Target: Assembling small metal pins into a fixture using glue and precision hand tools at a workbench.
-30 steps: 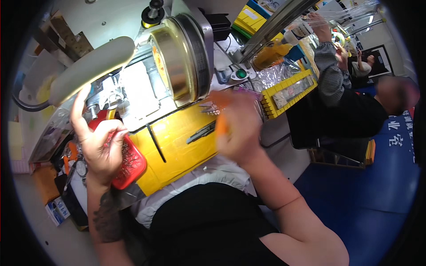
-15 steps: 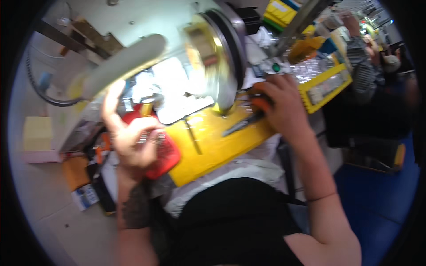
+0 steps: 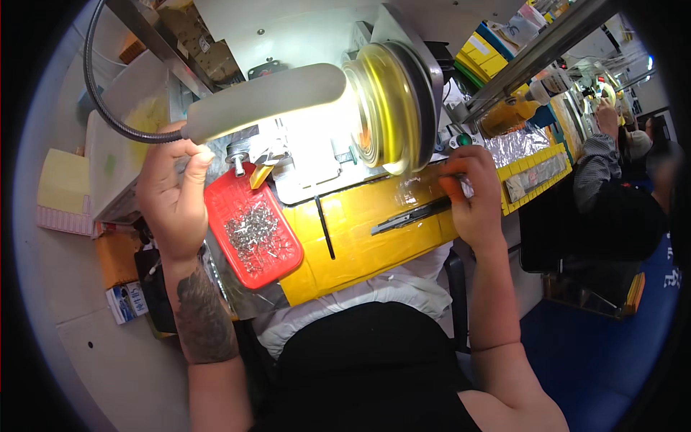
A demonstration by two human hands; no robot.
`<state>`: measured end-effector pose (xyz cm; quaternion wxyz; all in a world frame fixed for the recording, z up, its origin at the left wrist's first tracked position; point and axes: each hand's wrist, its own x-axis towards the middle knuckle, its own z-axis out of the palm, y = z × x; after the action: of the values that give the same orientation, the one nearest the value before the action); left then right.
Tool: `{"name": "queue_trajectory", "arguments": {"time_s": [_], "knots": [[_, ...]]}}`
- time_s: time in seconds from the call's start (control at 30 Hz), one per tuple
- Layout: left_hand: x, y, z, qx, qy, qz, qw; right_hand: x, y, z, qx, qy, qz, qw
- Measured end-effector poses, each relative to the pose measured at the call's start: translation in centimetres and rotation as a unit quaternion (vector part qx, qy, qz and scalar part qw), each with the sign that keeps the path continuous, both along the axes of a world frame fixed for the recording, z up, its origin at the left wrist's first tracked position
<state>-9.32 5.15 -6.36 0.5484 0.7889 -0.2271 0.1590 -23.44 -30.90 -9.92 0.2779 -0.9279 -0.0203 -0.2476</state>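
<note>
gooseneck lamp [image 3: 266, 101]: where is it, and what has the left hand [image 3: 173, 198] got?

— it stretches across the upper middle, lit, over a glaring white plate [image 3: 309, 171]. the left hand is up by its neck end, thumb and forefinger narrowed almost to a pinch; i can't tell whether they touch it or hold something tiny.

— and the right hand [image 3: 476, 198]?

— curled by the right end of a grey utility knife [image 3: 410, 217] on the yellow-covered worktop [image 3: 353, 259]. whether anything sits inside those fingers, i can't tell.

— what's going on, then?

— close finger work near the lamp, i'd judge. shifting that lamp would call for care: its head overlaps the yellow wheel [image 3: 392, 101] in this view.

— anything else about?

— a red tray [image 3: 288, 265] of small metal parts [image 3: 252, 230] just beside the left hand, a thin black rod [image 3: 325, 227] between tray and knife, and a yellow rack [image 3: 541, 189] beyond the right hand.
</note>
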Motion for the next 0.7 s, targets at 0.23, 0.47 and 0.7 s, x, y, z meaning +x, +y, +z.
{"name": "queue_trajectory", "arguments": {"time_s": [0.23, 0.47, 0.7], "knots": [[-0.2, -0.9, -0.9, 0.049, -0.058, -0.034, 0.997, -0.5, 0.4, -3.9, 0.073, -0.164, -0.070, 0.981], [-0.6, -0.2, -0.7, 0.106, -0.013, -0.032, 0.994, -0.7, 0.3, -3.8, 0.067, -0.146, -0.082, 0.984], [-0.3, 1.0, -0.4, 0.166, -0.016, -0.046, 0.985, -0.8, 0.6, -3.8, 0.063, -0.154, -0.093, 0.982]]}}
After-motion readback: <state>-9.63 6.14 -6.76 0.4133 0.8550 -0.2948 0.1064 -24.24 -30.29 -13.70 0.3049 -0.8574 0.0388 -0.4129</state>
